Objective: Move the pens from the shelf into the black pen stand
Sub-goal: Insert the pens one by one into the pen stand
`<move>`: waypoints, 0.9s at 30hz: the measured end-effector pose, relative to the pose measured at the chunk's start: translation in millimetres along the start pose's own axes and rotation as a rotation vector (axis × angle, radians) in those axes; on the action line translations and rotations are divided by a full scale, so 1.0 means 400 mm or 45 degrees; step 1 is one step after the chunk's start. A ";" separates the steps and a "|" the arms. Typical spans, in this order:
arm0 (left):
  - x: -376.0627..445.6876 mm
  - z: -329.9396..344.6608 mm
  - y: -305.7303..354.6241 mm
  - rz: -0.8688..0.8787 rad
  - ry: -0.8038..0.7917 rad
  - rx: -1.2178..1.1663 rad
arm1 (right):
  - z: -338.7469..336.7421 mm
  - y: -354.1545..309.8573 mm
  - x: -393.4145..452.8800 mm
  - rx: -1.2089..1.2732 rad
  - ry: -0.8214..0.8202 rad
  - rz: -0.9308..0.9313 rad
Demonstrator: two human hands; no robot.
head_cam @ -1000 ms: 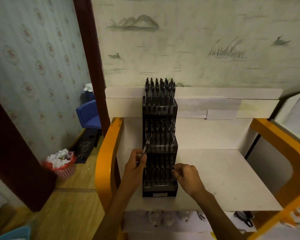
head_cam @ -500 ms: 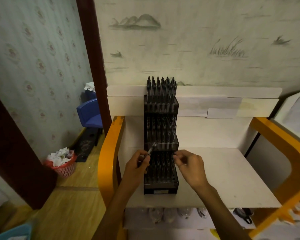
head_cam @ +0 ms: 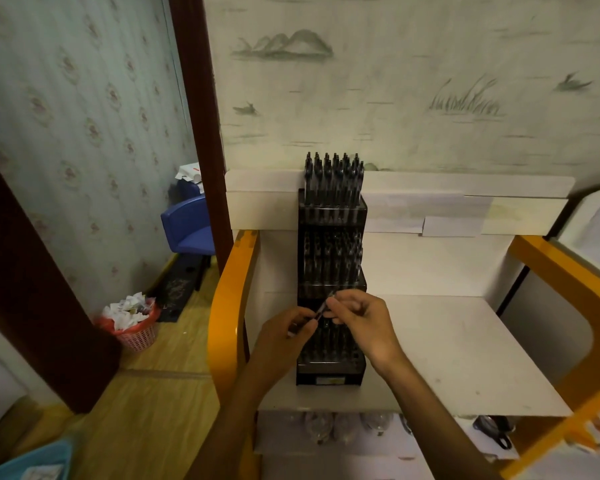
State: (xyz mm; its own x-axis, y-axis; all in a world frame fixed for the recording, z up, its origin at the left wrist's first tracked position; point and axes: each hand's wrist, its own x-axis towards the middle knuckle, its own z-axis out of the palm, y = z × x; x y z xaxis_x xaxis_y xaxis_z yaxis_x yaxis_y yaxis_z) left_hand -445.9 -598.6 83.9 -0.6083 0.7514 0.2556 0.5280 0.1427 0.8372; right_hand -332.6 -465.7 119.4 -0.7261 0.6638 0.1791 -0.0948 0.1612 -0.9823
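Both hands meet over the near tier of the black pen stand (head_cam: 330, 282), which stands on the white desk (head_cam: 465, 341) against the far wall; between them is one dark pen (head_cam: 323, 308), tilted, its upper end pointing far and right toward the middle tier. The left hand (head_cam: 284, 336) pinches the pen's lower part between thumb and fingertips; the right hand (head_cam: 361, 322) has its fingers curled in at the pen's upper part, and it seems to pinch it too, though the exact contact is too small to be sure of.

To do this step well, I judge, the pen should be turned upright before it goes down; a tilted pen will likely catch on the pens already standing in the near tier. One hand should keep a firm pinch high on the barrel while the other steers the tip to a free slot; which slots are free cannot be made out, since the tier is dark and partly hidden by the hands.

The pen lies in the grip of the left hand near its lower end, so most of its length sticks out up and to the right; it sits above the near tier, apart from the full far tier's pens (head_cam: 333, 178).
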 end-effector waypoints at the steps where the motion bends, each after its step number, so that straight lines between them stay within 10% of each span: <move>1: 0.000 -0.005 -0.007 0.008 0.007 0.083 | 0.000 0.002 0.000 -0.003 0.013 -0.004; 11: 0.015 -0.052 -0.011 0.239 0.183 0.669 | 0.029 0.073 0.003 -0.474 0.056 -0.114; 27: 0.006 -0.082 -0.005 0.223 0.158 0.681 | 0.082 0.109 0.002 -0.709 0.001 -0.164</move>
State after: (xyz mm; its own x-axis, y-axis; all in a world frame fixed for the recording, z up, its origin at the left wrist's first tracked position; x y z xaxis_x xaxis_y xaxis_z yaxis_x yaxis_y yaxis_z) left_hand -467.9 -618.2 98.7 -0.5329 0.7165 0.4501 0.8336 0.3534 0.4244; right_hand -359.5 -482.1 74.9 -0.7318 0.6140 0.2958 0.1906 0.6011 -0.7761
